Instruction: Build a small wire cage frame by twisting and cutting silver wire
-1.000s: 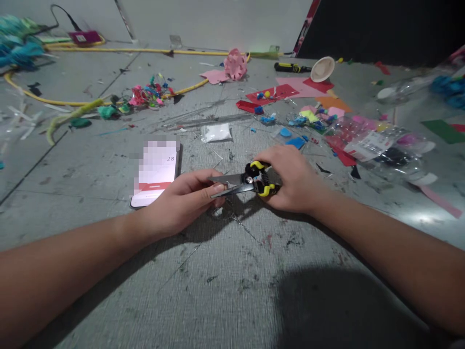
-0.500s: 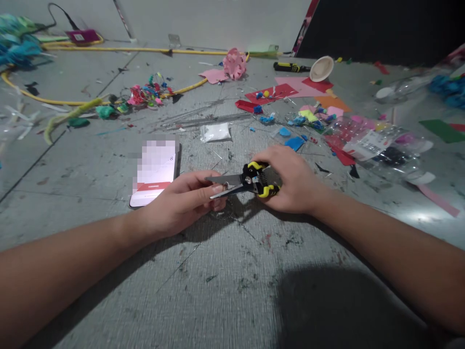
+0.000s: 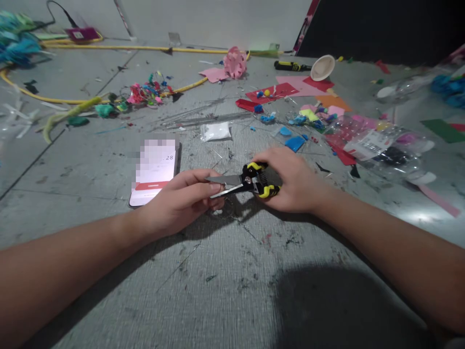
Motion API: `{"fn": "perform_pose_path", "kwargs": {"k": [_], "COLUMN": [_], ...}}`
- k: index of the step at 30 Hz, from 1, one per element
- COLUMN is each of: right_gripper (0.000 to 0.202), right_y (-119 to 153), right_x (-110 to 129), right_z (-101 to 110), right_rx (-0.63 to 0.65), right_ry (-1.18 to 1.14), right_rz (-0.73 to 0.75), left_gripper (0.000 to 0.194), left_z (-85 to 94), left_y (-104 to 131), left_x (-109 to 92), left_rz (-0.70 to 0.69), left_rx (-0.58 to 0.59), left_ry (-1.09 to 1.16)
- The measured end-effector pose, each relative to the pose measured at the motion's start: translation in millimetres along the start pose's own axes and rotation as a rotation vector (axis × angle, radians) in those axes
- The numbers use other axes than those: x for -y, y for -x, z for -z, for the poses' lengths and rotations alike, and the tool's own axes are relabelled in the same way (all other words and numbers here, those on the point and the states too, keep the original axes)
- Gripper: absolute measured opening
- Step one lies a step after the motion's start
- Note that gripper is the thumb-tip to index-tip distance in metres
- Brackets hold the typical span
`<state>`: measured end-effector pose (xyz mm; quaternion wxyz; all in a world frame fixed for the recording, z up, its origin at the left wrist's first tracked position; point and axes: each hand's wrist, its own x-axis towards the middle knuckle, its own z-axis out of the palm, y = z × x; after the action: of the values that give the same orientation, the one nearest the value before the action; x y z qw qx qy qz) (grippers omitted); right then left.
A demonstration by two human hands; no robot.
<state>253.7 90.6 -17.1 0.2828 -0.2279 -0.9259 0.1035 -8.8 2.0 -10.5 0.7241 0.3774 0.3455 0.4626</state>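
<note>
Shears (image 3: 248, 180) sit between my hands, over the middle of the grey surface (image 3: 163, 300), their blades (image 3: 230, 180) pointing left and parted in a narrow V. My forearms (image 3: 83, 252) slant in from either side, almost meeting there. My right hand (image 3: 294, 182) is wrapped around the yellow-and-black handles (image 3: 269, 191), back of the hand up. My left hand (image 3: 185, 194) lies beside the phone (image 3: 156, 177), hiding its near corner, thumb and fingers closed in a pinch on what looks like thin wire (image 3: 224, 185), right at the blades; whether skin touches metal I cannot tell. I take the step in hand to be lining up a cut, the wire apparently inside the V. Squeezing calls for fingertips drawn clear first, the pinch firm and the blades steady.
</note>
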Motion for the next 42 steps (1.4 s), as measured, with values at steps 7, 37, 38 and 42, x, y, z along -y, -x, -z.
{"fn": "perform_pose_path", "kwargs": {"k": [7, 37, 38, 42], "right_gripper": [0.045, 0.046, 0.047, 0.047], "right_y": [1, 0, 0, 1], "right_x": [7, 9, 10, 11], "right_z": [0, -2, -2, -1], "right_rx": [0.012, 0.011, 0.018, 0.028], "right_ry": [-0.038, -0.015, -0.028, -0.058], "right_rz": [-0.052, -0.03, -0.027, -0.034], "left_gripper": [0.01, 0.012, 0.012, 0.014], "left_z": [-3.6, -0.8, 0.4, 2.6], "left_y": [-2, -2, -2, 0], "left_x": [1, 3, 3, 4], "left_rz": [-0.04, -0.027, -0.023, -0.026], "left_rx": [-0.019, -0.037, -0.04, -0.016], "left_ry": [0.059, 0.07, 0.062, 0.038]}}
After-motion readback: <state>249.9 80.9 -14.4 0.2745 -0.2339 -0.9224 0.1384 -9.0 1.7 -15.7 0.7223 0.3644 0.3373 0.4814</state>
